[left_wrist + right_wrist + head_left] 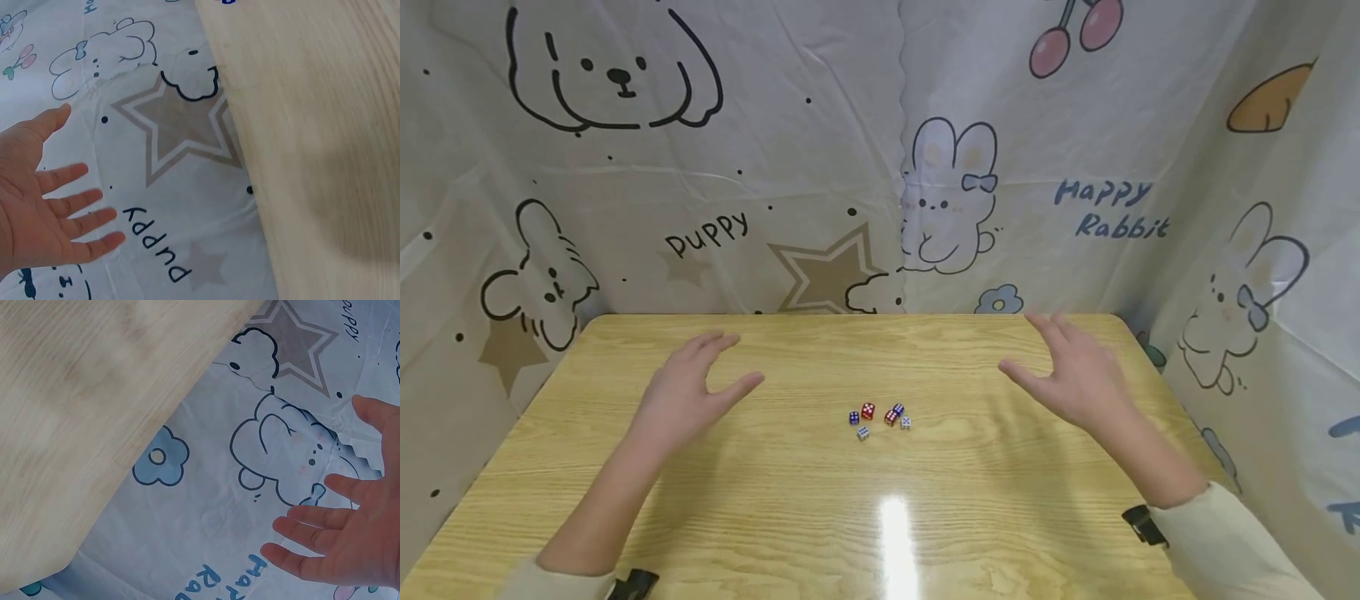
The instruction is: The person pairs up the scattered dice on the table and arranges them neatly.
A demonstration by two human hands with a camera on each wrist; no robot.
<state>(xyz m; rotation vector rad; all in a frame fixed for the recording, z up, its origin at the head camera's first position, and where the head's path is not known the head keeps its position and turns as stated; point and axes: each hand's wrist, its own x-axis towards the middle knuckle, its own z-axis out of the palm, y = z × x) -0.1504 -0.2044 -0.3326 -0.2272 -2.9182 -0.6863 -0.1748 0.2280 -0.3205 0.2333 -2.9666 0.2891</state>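
Several small dice lie in a loose cluster near the middle of the wooden table, among them a red die (868,411), a blue die (853,417) and a white die (862,433). To the right of these, a second red die (891,417) lies against another blue one, with a white one beside them. My left hand (688,387) hovers over the table left of the dice, fingers spread and holding nothing. On the other side, my right hand (1078,375) is held up with fingers apart, also bare. Both palms face inward, well away from the dice.
A light wooden table (775,517) spans the lower view, with a bright glare spot at its front. Behind it and along both sides hangs a pale curtain (820,167) printed with puppies, rabbits and stars. Dark straps (1144,527) sit at the sleeve cuffs.
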